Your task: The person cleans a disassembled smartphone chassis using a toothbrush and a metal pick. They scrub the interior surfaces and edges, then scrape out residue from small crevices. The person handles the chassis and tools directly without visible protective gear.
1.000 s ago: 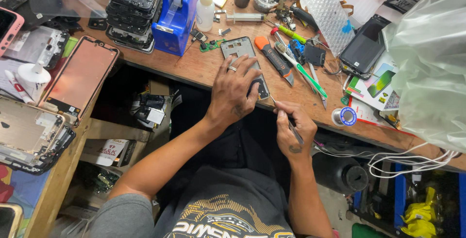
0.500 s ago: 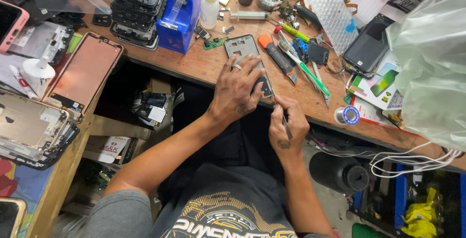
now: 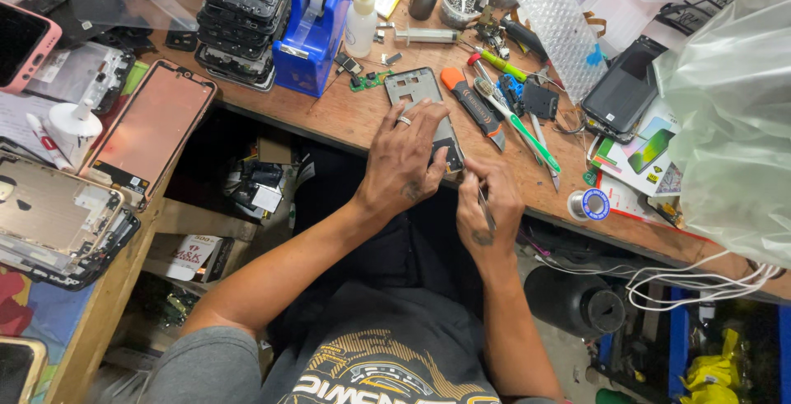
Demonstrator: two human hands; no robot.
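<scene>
Left hand (image 3: 404,161) presses the phone frame (image 3: 424,103) on the wooden bench (image 3: 329,120); right hand (image 3: 490,202) pinches tweezers (image 3: 486,206) at its lower edge

A phone frame (image 3: 422,103) lies on the workbench (image 3: 346,116) near its front edge, under the left hand (image 3: 404,161). The right hand (image 3: 488,202) sits just right of it. A utility knife (image 3: 471,106) lies right of the frame, a tape dispenser (image 3: 317,25) left, a phone stack (image 3: 247,17) further left.
</scene>
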